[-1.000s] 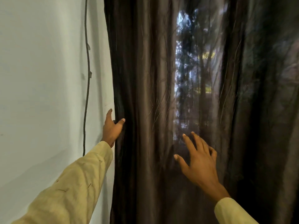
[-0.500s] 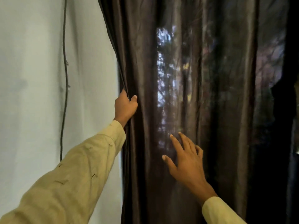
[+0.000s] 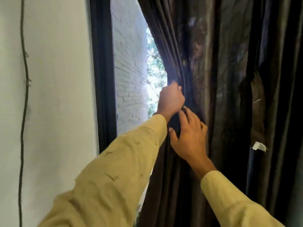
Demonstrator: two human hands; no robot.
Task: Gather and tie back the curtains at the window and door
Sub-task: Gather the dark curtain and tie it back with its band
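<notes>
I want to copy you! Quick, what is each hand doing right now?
Left hand: closed, gripping the gathered edge of the dark brown curtain.
Right hand: open, fingers spread against the curtain's folds just below.

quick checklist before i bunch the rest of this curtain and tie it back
1. Left hand grips the curtain at its edge: ok.
2. Right hand on the folds just below, fingers spread, not gripping: ok.
3. Edge pulled off the window frame, brick wall showing outside: ok.
4. Full width gathered: not ok, the folds to the right hang loose.
5. Something to tie with in reach: cannot tell, nothing of the kind in view.
6. Cable on the wall apart from the curtain: ok.
</notes>
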